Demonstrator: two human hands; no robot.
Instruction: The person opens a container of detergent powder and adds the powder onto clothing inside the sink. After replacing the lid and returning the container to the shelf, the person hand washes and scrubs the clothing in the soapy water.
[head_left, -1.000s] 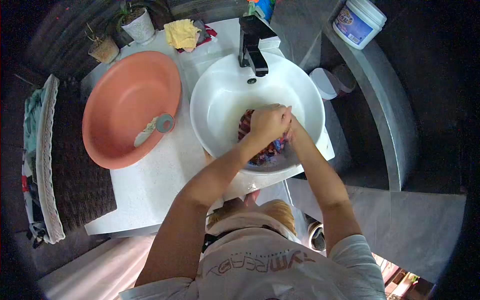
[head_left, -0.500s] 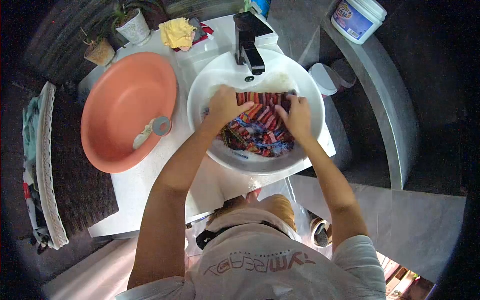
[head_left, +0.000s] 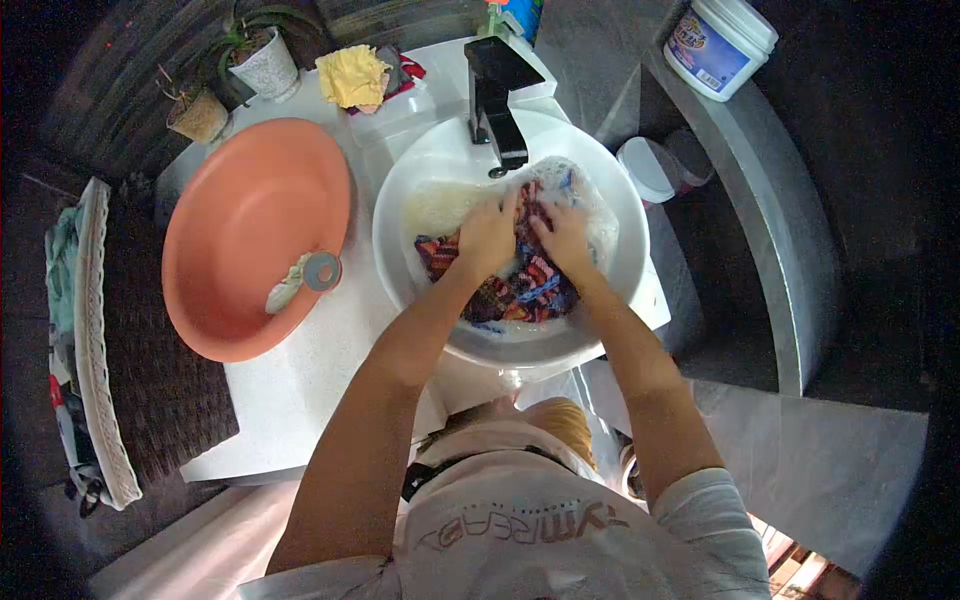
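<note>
A patterned multicoloured cloth [head_left: 540, 282] lies bunched and wet in sudsy water in the white round sink [head_left: 391, 232]. My left hand [head_left: 489, 236] presses on the cloth near the middle of the sink, its fingers partly folded around the fabric. Just right of it, my right hand [head_left: 565, 238] is on the cloth too, with fingertips pushed into a dark red fold. Foam lies around the cloth. Above the hands stands the black faucet [head_left: 492, 110].
Left of the sink is an orange oval basin [head_left: 250, 220] with a pale brush-like item [head_left: 289, 285] at its edge. Behind stand two potted plants and a yellow cloth [head_left: 352, 77]. A white tub [head_left: 718, 48] sits on the right ledge, and a woven basket [head_left: 100, 340] is far left.
The hands first parted, spreading the cloth across the sink, then came back together. The cloth is now bunched beneath them, and more water and foam show.
</note>
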